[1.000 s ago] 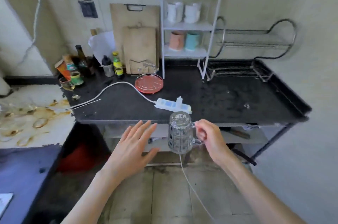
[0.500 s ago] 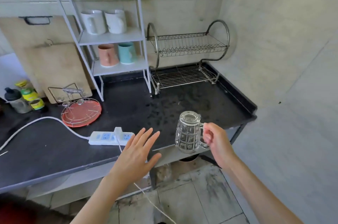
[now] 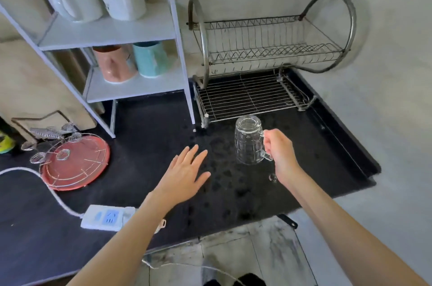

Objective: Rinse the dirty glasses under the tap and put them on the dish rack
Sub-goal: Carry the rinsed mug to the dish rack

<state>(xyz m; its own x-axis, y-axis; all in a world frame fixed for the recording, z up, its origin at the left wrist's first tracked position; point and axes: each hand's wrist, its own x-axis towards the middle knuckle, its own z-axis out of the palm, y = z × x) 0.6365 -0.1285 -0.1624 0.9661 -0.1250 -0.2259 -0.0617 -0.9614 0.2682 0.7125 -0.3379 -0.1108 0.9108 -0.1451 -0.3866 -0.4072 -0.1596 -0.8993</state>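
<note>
A clear glass mug [image 3: 248, 140] with a faceted body hangs upside down above the wet black counter [image 3: 327, 145], just in front of the dish rack. My right hand [image 3: 279, 153] grips its handle from the right. The two-tier metal dish rack [image 3: 268, 63] stands at the back right against the wall, and both its tiers hold nothing. My left hand [image 3: 184, 173] hovers flat over the counter to the left of the mug, fingers spread, holding nothing.
A white shelf unit [image 3: 131, 33] with two white mugs, a pink cup and a teal cup stands left of the rack. A red round tray [image 3: 77, 166] with a wire holder and a white power strip [image 3: 107, 216] with its cable lie on the counter's left half.
I have come closer to the counter. My right hand carried the mug forward over the counter toward the rack. The left hand moved forward alongside it.
</note>
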